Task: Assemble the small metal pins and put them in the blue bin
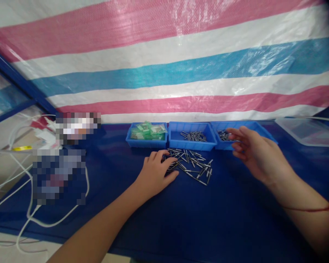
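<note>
A loose pile of small metal pins (193, 166) lies on the dark blue table cover (197, 219). My left hand (155, 173) rests palm down at the pile's left edge, fingers curled onto a few pins. My right hand (253, 151) hovers with fingers apart at the right blue bin (263, 130), fingertips over the pins (224, 135) inside; nothing shows in it. The middle blue bin (190, 145) holds more metal pins (194, 136). The left blue bin (142, 143) holds green and clear small parts (148, 130).
White cables (30, 215) loop across the table's left side beside blurred-out items. A clear plastic tray (308, 132) sits at the far right. A pink, white and blue striped tarp (164, 62) hangs behind the bins. A red string circles my right forearm.
</note>
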{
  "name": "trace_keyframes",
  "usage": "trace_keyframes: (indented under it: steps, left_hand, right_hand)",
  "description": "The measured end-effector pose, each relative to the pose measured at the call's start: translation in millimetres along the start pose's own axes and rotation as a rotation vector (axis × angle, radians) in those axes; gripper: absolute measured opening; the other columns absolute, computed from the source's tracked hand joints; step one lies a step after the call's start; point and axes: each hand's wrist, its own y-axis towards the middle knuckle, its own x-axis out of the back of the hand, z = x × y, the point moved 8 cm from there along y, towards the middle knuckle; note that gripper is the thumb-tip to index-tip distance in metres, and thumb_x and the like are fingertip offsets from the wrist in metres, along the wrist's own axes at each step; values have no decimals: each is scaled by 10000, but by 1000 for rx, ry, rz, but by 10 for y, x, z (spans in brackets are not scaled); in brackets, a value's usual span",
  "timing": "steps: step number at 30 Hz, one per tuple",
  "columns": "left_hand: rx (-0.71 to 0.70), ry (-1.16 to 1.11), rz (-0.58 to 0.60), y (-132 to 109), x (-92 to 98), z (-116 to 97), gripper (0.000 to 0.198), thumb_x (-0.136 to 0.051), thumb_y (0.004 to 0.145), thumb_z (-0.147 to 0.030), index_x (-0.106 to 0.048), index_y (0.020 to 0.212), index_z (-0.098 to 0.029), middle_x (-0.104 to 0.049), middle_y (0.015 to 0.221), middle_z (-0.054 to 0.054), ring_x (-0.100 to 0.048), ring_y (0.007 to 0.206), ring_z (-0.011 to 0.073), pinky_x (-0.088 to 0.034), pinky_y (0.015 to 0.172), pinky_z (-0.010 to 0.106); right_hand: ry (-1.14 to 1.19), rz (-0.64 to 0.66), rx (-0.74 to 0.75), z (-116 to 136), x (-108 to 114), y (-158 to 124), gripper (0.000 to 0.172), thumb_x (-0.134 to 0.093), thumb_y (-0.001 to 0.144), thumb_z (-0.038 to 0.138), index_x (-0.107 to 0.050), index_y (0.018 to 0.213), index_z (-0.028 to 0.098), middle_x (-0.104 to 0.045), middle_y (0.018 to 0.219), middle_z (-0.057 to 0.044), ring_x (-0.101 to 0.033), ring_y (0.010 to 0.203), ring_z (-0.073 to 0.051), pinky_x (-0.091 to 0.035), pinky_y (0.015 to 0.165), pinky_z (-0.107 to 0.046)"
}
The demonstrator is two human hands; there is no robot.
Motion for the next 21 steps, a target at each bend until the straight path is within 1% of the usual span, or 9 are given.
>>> trace_keyframes:
  steps: [3,7,9,10,12,14,17,21]
  left_hand:
    - [-14,21,48,7,-55,-1,240,-534,904,-326,-631,1112,-259,-541,1216,54,-498,1056,230,-434,898,398]
    - [-26,28,54,29,-60,-10,182,-527,916,-306,-649,1027,-231,-572,1131,52,-511,976,202,-436,858,355]
    - [-33,36,40,30,-54,-18,174,-524,917,-312,-650,998,-223,-576,1113,54,-511,960,202,-427,842,351]
    - [-35,44,34,28,-52,-23,176,-521,919,-315,-649,997,-223,-577,1109,55,-510,957,204,-422,831,350]
    - [-37,62,27,21,-53,-31,183,-521,919,-315,-646,1027,-236,-576,1099,55,-507,953,209,-408,803,345]
    - [-41,78,24,15,-57,-39,195,-527,917,-311,-640,1066,-257,-576,1086,52,-502,951,209,-393,779,335]
    - [-47,93,26,13,-63,-46,184,-533,916,-312,-648,1052,-268,-579,1067,46,-495,946,204,-370,763,325]
    - [-56,95,25,17,-67,-54,160,-538,916,-321,-660,999,-259,-595,1068,42,-498,948,201,-345,777,333]
  right_hand:
    - [-38,65,-6,-51,-102,-60,232,-682,733,438,-729,847,242,-606,835,-40,-409,520,-89,-315,391,-237]
    - [-216,192,71,-152,-353,-229,263,-643,772,464,-715,848,223,-576,719,-6,-421,503,-81,-327,411,-218]
    - [-347,269,173,-179,-495,-327,259,-616,804,451,-709,846,213,-600,705,-11,-485,539,-105,-377,452,-230]
    - [-412,310,241,-181,-567,-380,246,-602,821,433,-707,843,212,-628,726,-22,-535,590,-128,-421,500,-247]
    - [-529,389,384,-179,-699,-495,220,-570,854,390,-705,850,217,-677,811,-44,-608,729,-177,-484,629,-292]
    - [-619,461,498,-181,-804,-607,207,-538,880,348,-702,879,220,-694,885,-56,-628,816,-201,-497,707,-317]
    - [-706,534,601,-182,-900,-729,206,-511,897,301,-695,911,209,-691,883,-63,-630,804,-197,-499,698,-313]
    - [-749,565,657,-162,-944,-797,205,-497,906,286,-685,900,205,-678,854,-62,-625,775,-187,-496,691,-313]
